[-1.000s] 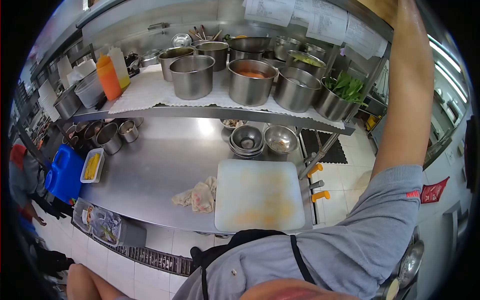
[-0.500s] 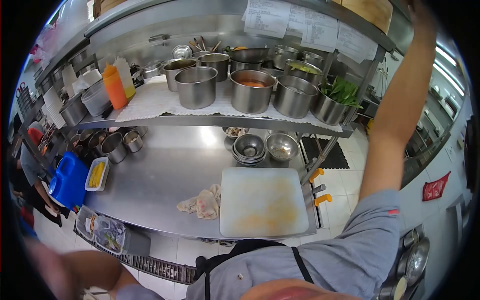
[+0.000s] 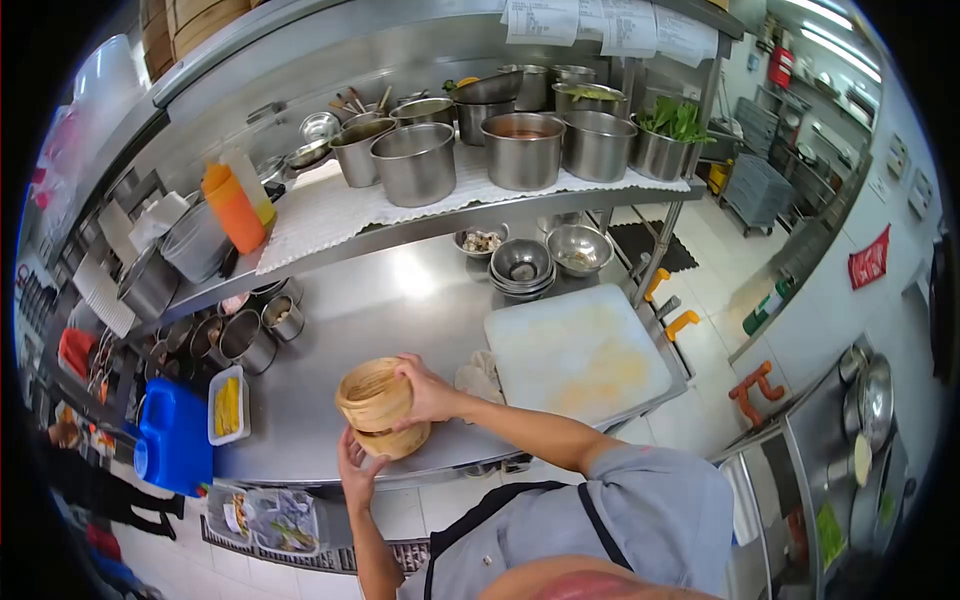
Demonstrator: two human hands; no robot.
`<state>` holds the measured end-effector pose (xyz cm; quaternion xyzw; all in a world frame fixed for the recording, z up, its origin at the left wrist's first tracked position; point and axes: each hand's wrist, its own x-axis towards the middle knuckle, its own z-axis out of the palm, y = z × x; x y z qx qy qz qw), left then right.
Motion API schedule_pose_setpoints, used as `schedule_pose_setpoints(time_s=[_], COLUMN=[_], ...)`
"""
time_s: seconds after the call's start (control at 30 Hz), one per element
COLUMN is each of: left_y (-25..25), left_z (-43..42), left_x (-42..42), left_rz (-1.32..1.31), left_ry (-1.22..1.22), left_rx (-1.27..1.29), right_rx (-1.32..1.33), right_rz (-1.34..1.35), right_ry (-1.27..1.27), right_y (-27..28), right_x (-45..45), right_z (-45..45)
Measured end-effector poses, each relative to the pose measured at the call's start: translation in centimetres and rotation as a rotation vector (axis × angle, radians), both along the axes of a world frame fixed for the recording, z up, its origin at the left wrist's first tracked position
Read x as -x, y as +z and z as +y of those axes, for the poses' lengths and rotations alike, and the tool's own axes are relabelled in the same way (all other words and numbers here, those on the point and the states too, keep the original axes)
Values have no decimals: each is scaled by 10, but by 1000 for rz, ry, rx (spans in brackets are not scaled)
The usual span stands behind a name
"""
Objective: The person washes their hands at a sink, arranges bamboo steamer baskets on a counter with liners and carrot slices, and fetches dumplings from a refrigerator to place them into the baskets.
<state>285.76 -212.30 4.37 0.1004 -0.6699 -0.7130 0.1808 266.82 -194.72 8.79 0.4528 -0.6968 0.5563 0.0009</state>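
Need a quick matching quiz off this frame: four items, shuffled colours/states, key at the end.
1. Bamboo steamer
2. Jug
3. Front squeeze bottle
4. Cutting board

A. Orange
B. Whitish, with yellowish stains
C. Left hand and right hand on it
D. Blue

Pairs: 1-C, 2-D, 3-A, 4-B

tiled floor (image 3: 722, 282) | steel counter (image 3: 340, 330) under shelf (image 3: 480, 211) | white wall (image 3: 850, 305) | strip lights (image 3: 840, 51)
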Motion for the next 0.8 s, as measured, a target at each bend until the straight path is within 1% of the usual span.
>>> schedule_pose_setpoints(time_s=[0.03,0.07,0.1,0.13,0.17,0.23,0.27,0.33,0.37,0.4,0.43,0.47,0.53,0.57,0.6,0.63,0.67,0.7,0.73,0.77,0.8], left_y=[-12,-20,-23,-18,-21,-35,-41,-50,-51,-55,-61,-63,-60,-49,-33,-18,-1,18,29,28,22], left_z=[-20,-37,-48,-50,-56,-67,-73,-87,-98,-109,-108,-105,-107,-98,-85,-70,-52,-32,-19,-12,-11], left_x=[-7,-10,-10,-4,1,11,18,34,40,49,68,87,99,114,130,144,157,171,181,189,196], left_rz=[-6,-61,-106,-140,-134,-321,-313,-531,-514,-620,-709,-661,-674,-656,-552,-453,-455,-531,-608,-616,-640], left_ry=[-20,88,198,190,173,266,258,357,353,444,526,513,597,601,497,394,398,331,264,279,268], left_rx=[4,446,891,899,904,1179,1182,1161,1160,1100,1023,1009,1288,1279,1268,1255,1244,1198,1147,1126,1081], right_rx=[-49,-48,-59,-69,-65,-409,-408,-752,-752,-726,-711,-641,-565,-338,-185,32,252,113,3,272,-21], right_rz=[133,129,63,-4,-7,196,195,-113,-107,64,246,184,417,441,823,973,1036,898,851,1174,1068], right_ry=[-55,-73,-111,-149,-167,-415,-425,-176,-192,-172,-164,-81,-62,-139,-230,-531,-854,-1372,-1604,-1592,-1665], right_y=[-5,-6,-3,-5,-8,-31,-37,-32,-25,-3,34,86,200,266,332,392,453,514,558,595,631], right_x=[0,3,7,12,17,33,41,56,62,64,67,67,76,74,76,88,100,112,115,155,202], right_z=[-20,-35,-49,-62,-71,-82,-83,-75,-69,-53,-27,2,77,124,172,213,254,282,306,337,382])
